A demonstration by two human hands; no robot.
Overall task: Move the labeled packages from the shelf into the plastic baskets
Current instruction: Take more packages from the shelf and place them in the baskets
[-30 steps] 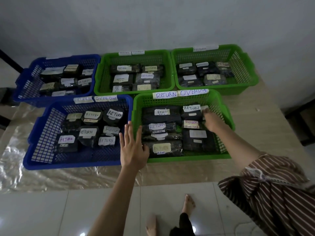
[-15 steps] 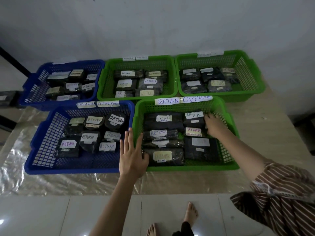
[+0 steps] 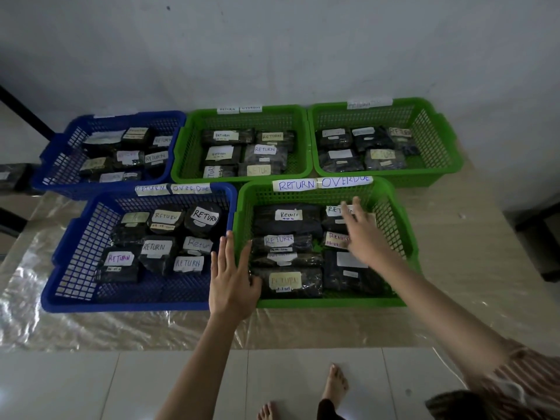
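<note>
Several plastic baskets hold dark wrapped packages with "RETURN" labels. The near green basket (image 3: pixel 397 225) carries a "RETURN OVERDUE" tag and holds several packages (image 3: pixel 286 221). My right hand (image 3: pixel 360 234) hovers over its right side with fingers spread, holding nothing. My left hand (image 3: pixel 231 277) lies flat with fingers apart on the rim where the near green basket meets the near blue basket (image 3: pixel 75 268). The blue one also holds labeled packages (image 3: pixel 154 248).
Behind stand a far blue basket (image 3: pixel 60 159), a middle green basket (image 3: pixel 185 159) and a right green basket (image 3: pixel 436 144), all with packages. They sit on a plastic-covered mat (image 3: pixel 472 268) by a white wall. My bare feet (image 3: pixel 335 383) stand on tile.
My right hand has lifted off the packages at the basket's right side and spread its fingers. The view has shifted down slightly; my left hand stays on the rim.
</note>
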